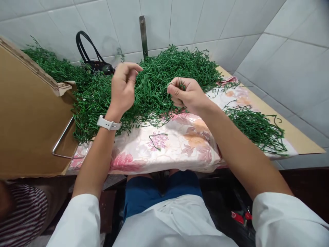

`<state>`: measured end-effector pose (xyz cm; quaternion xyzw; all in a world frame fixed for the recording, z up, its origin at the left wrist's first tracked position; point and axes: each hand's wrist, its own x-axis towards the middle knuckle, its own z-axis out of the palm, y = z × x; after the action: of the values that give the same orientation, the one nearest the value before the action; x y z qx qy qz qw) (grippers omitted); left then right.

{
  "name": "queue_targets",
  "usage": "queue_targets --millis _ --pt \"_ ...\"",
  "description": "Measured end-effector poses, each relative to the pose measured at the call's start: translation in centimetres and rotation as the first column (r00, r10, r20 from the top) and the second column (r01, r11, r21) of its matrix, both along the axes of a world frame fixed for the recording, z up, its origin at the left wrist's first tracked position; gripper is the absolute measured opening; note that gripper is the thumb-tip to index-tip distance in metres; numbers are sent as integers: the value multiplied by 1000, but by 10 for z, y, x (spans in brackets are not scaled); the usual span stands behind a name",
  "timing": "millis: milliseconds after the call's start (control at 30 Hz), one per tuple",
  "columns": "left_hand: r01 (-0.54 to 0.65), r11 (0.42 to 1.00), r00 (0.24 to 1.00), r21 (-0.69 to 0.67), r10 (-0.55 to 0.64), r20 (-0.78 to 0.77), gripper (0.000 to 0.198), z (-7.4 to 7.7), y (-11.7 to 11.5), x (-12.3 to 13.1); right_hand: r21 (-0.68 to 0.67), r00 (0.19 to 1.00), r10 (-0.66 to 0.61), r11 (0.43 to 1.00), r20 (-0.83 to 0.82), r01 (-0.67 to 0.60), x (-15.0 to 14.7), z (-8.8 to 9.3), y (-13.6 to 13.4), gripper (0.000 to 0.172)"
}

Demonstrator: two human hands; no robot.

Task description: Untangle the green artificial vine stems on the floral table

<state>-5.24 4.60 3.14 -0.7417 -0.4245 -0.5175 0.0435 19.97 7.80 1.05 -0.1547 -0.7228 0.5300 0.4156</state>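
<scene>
A big heap of thin green plastic stems (pixel 159 79) lies on a flowered cloth (pixel 180 147) over the table. My left hand (pixel 123 85), with a white watch on the wrist, is raised above the heap with its fingers curled in a pinch on a green stem. My right hand (pixel 186 94) is closed on a few green stems at the heap's front edge. One loose stem (pixel 156 140) lies alone on the cloth near me.
A smaller pile of green stems (pixel 257 127) lies at the right. A cardboard box (pixel 28 116) stands at the left with a metal handle beside it. A black bag handle (pixel 89 51) rests against the tiled wall. Another person's striped sleeve (pixel 23 212) shows at lower left.
</scene>
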Motion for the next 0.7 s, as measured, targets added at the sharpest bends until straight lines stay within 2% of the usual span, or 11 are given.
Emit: queue_targets --millis 67,133,200,300,367,433,567,633,700 --pt "16 998 998 -59 -20 -62 59 -3 -15 24 187 993 -99 979 70 84 -4 -4 -1 57" --pt "61 982 988 -178 -85 -132 64 -6 -25 44 386 967 -231 906 111 172 -6 -6 -2 59" --pt "68 954 978 -291 -122 -172 66 -9 -29 55 523 934 -331 824 135 217 -5 -8 -2 60" --pt "98 922 977 -374 -162 -142 65 -13 -25 56 639 907 -389 741 159 206 -4 -10 -1 56" --pt "188 902 971 -390 -230 -63 65 -15 -21 52 658 916 -371 729 152 186 -4 -11 -1 56" --pt "312 857 947 -409 -315 64 64 -15 -18 50 627 936 -332 755 115 190 -5 -11 -1 59" --pt "529 687 846 -498 -379 374 61 -14 -21 54 429 978 -206 885 13 181 -12 -9 -7 63" --pt "598 603 797 -528 -380 468 62 -12 -26 57 285 994 -100 952 -40 108 -16 -9 -13 59" --pt "628 550 776 -551 -387 497 65 -10 -30 58 143 996 9 990 -91 4 -20 -9 -19 55"
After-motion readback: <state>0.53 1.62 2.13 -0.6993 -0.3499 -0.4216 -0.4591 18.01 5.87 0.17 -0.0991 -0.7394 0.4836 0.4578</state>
